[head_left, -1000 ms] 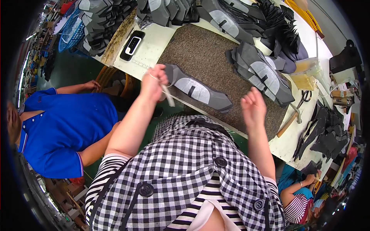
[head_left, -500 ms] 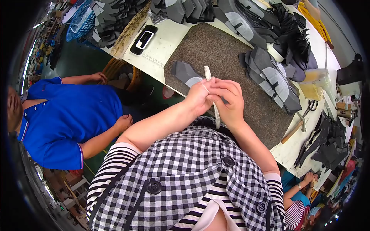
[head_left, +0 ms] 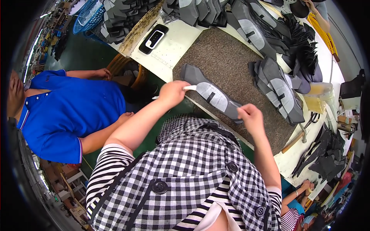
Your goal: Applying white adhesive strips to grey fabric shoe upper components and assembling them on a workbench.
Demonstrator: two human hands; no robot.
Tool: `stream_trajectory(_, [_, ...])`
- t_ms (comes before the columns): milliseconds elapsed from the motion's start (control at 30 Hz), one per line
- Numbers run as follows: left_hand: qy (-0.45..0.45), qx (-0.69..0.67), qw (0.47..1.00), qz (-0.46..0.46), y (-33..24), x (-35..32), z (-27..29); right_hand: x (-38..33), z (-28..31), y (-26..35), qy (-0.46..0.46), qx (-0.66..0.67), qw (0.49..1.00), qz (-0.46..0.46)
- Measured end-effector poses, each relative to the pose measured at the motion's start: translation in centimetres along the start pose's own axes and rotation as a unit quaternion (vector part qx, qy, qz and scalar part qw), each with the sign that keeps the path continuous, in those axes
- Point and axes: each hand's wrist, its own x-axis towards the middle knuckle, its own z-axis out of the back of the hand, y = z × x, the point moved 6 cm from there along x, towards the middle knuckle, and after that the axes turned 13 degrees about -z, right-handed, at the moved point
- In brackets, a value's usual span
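My left hand [head_left: 173, 93] is closed around a slim whitish strip [head_left: 190, 88], whose two ends stick out on either side of the fist. Just beyond it, a long dark grey cut piece [head_left: 212, 95] with a pale grey oval patch and a small black mark lies on the brown speckled mat [head_left: 210, 46]. By the right end of that piece is my right hand [head_left: 251, 116], its fingers pinched together; whatever is between them is too small to make out. A fanned stack of similar pieces [head_left: 278, 90] rests on the mat farther right.
A white-and-black device [head_left: 154, 38] lies at the table's left. A hammer [head_left: 295, 138], scissors [head_left: 311, 118] and black scraps [head_left: 322, 154] are on the right. More piles [head_left: 196, 11] line the back. A person in blue [head_left: 73, 111] sits at left.
My hands, earlier together over the strip, have parted: the left went left with the strip, the right moved right and nearer. The grey piece between them is now uncovered.
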Motion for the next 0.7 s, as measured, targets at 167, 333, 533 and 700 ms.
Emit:
stream_trajectory(167, [-0.088, 0.113, 0.958, -0.249, -0.3, 2.4, -3.6, 4.8, -7.1, 3.3, -0.056, -0.010, 0.996, 0.075])
stream_trajectory(333, [-0.056, 0.095, 0.961, -0.255, 1.1, 2.8, -5.1, 7.1, -11.0, 7.4, -0.098, -0.131, 0.980, 0.114])
stream_trajectory(533, [-0.051, 0.042, 0.964, -0.258, 1.8, 2.9, -4.8, 8.9, -12.2, 6.8, -0.122, -0.173, 0.975, 0.069])
stream_trajectory(700, [-0.028, 0.139, 0.945, -0.296, 1.1, 3.1, -4.7, 9.0, -12.3, 6.7, -0.127, -0.182, 0.972, 0.077])
